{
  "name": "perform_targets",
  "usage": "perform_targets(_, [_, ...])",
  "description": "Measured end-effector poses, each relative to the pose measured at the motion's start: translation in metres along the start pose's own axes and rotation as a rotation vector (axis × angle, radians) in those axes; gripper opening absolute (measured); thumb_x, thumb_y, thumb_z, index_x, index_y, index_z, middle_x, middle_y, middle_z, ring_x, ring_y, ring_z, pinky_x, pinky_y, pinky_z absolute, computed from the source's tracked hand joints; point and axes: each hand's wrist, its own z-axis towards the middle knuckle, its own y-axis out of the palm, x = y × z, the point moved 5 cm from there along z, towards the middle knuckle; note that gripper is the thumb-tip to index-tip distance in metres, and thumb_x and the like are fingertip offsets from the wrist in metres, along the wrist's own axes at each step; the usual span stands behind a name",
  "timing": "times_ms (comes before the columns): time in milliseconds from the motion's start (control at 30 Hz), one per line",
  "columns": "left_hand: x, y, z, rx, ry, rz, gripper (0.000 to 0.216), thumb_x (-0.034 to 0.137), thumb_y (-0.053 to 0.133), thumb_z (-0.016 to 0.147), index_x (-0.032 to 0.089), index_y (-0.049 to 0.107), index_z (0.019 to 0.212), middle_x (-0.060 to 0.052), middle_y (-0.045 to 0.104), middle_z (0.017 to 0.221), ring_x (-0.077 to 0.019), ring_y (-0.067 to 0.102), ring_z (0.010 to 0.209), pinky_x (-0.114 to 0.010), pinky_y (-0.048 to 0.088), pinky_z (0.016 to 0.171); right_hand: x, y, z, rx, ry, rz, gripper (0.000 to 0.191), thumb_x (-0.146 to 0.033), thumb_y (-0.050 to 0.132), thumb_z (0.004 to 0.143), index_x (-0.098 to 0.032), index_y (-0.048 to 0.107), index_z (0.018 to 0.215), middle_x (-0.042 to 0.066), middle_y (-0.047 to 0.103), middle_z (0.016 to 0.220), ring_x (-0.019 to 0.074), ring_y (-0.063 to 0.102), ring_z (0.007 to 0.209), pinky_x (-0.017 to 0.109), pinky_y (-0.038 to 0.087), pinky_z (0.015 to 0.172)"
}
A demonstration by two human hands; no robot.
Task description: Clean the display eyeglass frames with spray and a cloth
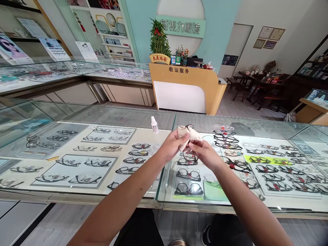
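Note:
Both hands meet above the glass counter, around a pair of dark-framed glasses (190, 157). My left hand (174, 143) is closed on a cream cleaning cloth (196, 134) folded over part of the frame. My right hand (205, 153) pinches the glasses from the other side, beneath the cloth. One lens rim hangs below the fingers, while a dark piece of the frame shows above the cloth. The cloth and fingers hide the rest. A small white bottle (154, 125) stands on the counter, left of and beyond my hands.
The glass counter (102, 114) spans the view, with rows of glasses (189, 188) under and around my arms. More dark glasses (227, 137) form a column right of my hands. Beyond stand a wooden cashier desk (183, 73) with a plant (159, 39), and another display case (118, 73).

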Motion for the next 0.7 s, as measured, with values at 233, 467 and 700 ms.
perform_targets(233, [0.007, -0.006, 0.001, -0.013, -0.026, 0.044, 0.051, 0.063, 0.085, 0.083, 0.017, 0.064, 0.086, 0.000, 0.063, 0.060, -0.0123, 0.053, 0.047, -0.025, 0.039, 0.046, -0.004, 0.002, -0.004, -0.023, -0.018, -0.058, 0.032, -0.049, 0.087, 0.089, -0.020, 0.080, 0.103, 0.008, 0.082, 0.104, 0.0228, 0.075, 0.100, 0.038, 0.053, 0.098])
perform_targets(467, [0.018, -0.004, -0.002, -0.193, -0.052, 0.114, 0.048, 0.041, 0.095, 0.078, 0.014, 0.068, 0.108, -0.001, 0.070, 0.076, -0.0125, 0.063, 0.061, -0.027, 0.049, 0.061, -0.012, 0.002, -0.005, 0.019, 0.008, 0.087, 0.032, -0.044, 0.093, 0.082, -0.019, 0.078, 0.094, 0.007, 0.081, 0.093, 0.0216, 0.076, 0.090, 0.036, 0.056, 0.089])
perform_targets(700, [0.007, -0.005, -0.003, -0.052, -0.006, 0.117, 0.055, 0.050, 0.085, 0.088, 0.014, 0.068, 0.126, 0.006, 0.058, 0.057, -0.0100, 0.048, 0.045, -0.025, 0.040, 0.049, -0.005, 0.005, -0.005, -0.023, 0.019, 0.002, 0.031, -0.046, 0.088, 0.087, -0.019, 0.082, 0.101, 0.008, 0.082, 0.099, 0.0206, 0.074, 0.094, 0.033, 0.054, 0.087])
